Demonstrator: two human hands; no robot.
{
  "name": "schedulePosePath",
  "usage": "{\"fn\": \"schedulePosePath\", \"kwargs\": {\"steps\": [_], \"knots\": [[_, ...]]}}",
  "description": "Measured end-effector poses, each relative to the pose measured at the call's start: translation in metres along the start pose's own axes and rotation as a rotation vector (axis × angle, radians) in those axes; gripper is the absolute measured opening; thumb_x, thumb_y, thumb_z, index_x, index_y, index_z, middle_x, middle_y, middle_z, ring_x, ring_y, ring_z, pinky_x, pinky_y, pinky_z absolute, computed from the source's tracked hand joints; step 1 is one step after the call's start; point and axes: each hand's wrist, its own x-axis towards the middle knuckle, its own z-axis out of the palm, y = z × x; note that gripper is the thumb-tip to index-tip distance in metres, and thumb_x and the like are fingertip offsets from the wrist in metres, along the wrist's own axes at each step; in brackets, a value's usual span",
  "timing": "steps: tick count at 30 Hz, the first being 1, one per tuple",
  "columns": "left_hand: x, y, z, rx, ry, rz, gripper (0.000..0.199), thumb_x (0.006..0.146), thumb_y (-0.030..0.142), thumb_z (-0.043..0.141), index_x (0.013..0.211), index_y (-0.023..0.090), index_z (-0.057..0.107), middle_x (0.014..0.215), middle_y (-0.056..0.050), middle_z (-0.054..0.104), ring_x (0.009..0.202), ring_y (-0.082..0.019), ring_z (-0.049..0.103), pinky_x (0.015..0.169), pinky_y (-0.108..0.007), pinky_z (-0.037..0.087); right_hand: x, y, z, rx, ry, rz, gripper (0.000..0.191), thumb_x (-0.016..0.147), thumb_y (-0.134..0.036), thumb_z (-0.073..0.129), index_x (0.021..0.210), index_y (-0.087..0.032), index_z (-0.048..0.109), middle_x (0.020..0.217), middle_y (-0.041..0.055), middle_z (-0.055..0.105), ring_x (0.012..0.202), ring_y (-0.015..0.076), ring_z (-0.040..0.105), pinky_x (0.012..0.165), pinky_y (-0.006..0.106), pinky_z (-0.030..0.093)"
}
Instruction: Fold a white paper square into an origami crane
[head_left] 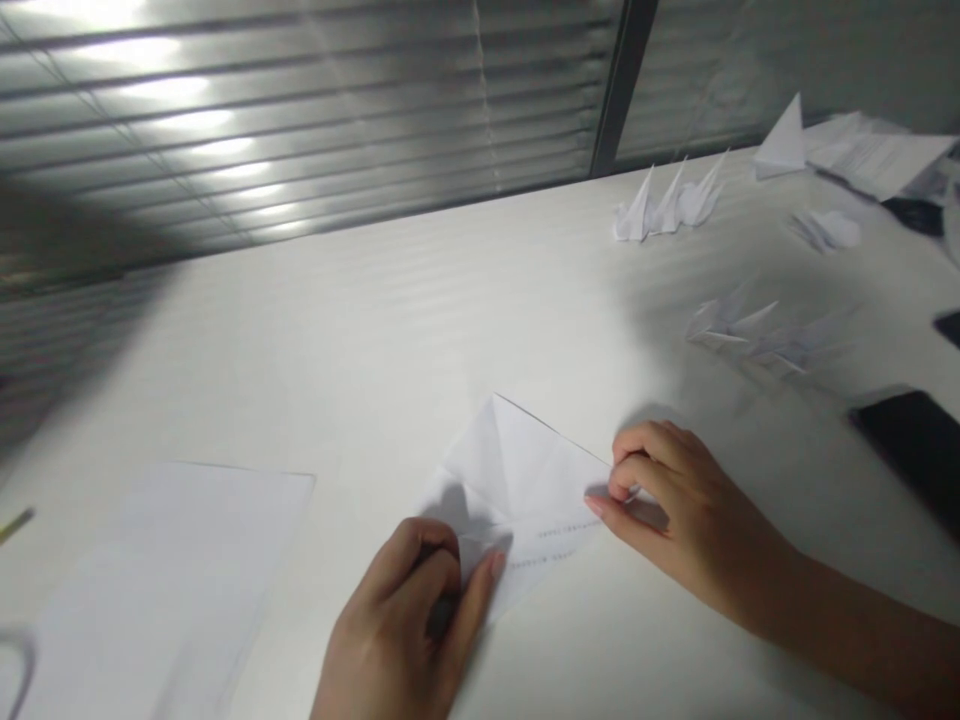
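Note:
A sheet of white printed paper folded into a diamond-like shape (510,480) lies on the white table (360,350) in front of me, with creases showing across it. My left hand (397,620) grips its lower left part, fingers curled over the paper. At its right corner, my right hand (682,510) pinches the fold between thumb and fingers. The lowest part of the paper is hidden behind my left hand. A flat white sheet (165,590) lies to the left of my left hand, not touched by either hand.
Folded paper cranes (667,205) and flatter folded paper pieces (757,335) stand on the table at the upper right. Loose printed sheets (877,160) lie beyond them. A black phone (915,450) sits near the right edge. Window blinds (300,120) run along the far table edge.

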Motion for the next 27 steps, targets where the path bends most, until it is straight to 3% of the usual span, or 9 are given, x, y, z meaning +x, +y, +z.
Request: {"fn": "schedulePosePath", "kwargs": {"steps": [15, 27], "knots": [[0.002, 0.0012, 0.0012, 0.045, -0.042, 0.026, 0.032, 0.094, 0.025, 0.046, 0.065, 0.017, 0.056, 0.076, -0.002, 0.052, 0.061, -0.009, 0.058, 0.058, -0.019, 0.05, 0.0019, -0.0013, -0.002, -0.055, -0.032, 0.016, 0.021, 0.087, -0.02, 0.057, 0.069, -0.018, 0.046, 0.077, 0.0052, 0.054, 0.074, 0.0197, 0.053, 0.071, 0.036, 0.042], [-0.0029, 0.0004, 0.003, 0.061, -0.011, 0.048, 0.026, 0.093, 0.022, 0.047, 0.068, 0.018, 0.055, 0.08, -0.003, 0.053, 0.066, -0.012, 0.059, 0.06, -0.02, 0.051, 0.0027, -0.0002, -0.0015, -0.079, -0.028, 0.048, 0.024, 0.081, -0.021, 0.066, 0.069, -0.019, 0.046, 0.076, 0.0028, 0.054, 0.072, 0.0187, 0.053, 0.072, 0.036, 0.041]]}}
